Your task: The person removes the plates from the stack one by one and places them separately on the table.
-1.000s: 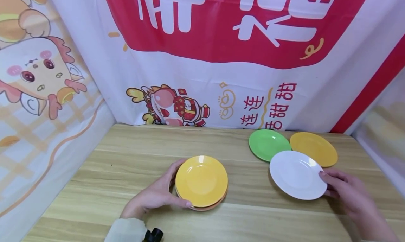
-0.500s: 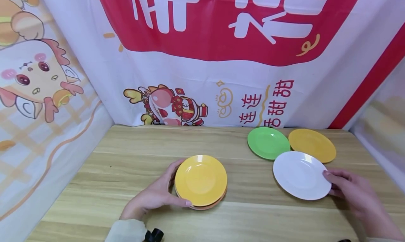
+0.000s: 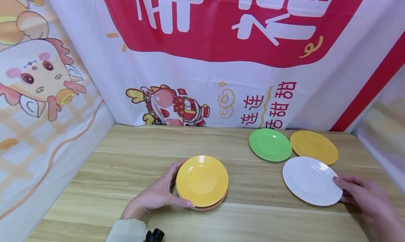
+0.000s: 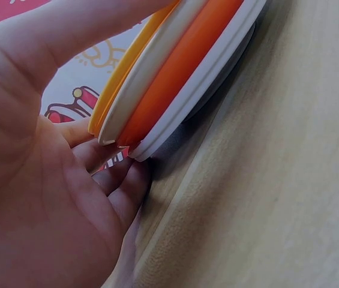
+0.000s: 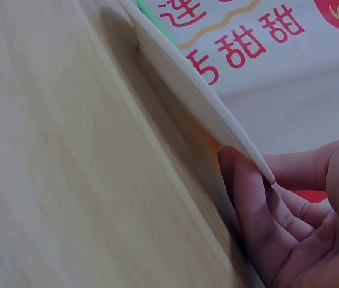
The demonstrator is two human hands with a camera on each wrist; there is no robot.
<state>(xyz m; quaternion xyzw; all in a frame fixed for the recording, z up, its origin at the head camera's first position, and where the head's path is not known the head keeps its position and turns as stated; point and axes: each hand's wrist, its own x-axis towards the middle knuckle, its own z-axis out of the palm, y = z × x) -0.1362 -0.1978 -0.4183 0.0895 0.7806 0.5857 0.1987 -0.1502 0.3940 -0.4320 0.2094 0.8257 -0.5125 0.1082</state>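
My left hand (image 3: pixel 161 192) grips the left side of a stack of plates, with a yellow plate (image 3: pixel 202 181) on top. Under that, the left wrist view shows a cream plate (image 4: pixel 151 72), an orange plate (image 4: pixel 181 69) and a white plate (image 4: pixel 202 81). The thumb lies over the near rim; the other fingers curl round the far side. At the right, my right hand (image 3: pixel 364 196) pinches the right rim of another white plate (image 3: pixel 311 181), thumb on top and fingers beneath. In the right wrist view this plate (image 5: pixel 199 99) is tilted, with a gap between its underside and the table.
A green plate (image 3: pixel 270 144) and a darker yellow plate (image 3: pixel 314 147) lie side by side at the back right of the wooden table (image 3: pixel 126 157). Behind the table hangs a red and white printed cloth (image 3: pixel 221 55). Another printed cloth (image 3: pixel 47 129) borders the left side.
My right hand has carried the white plate to the right and slightly nearer to me, away from the green plate. The left hand and its stack have stayed in place.
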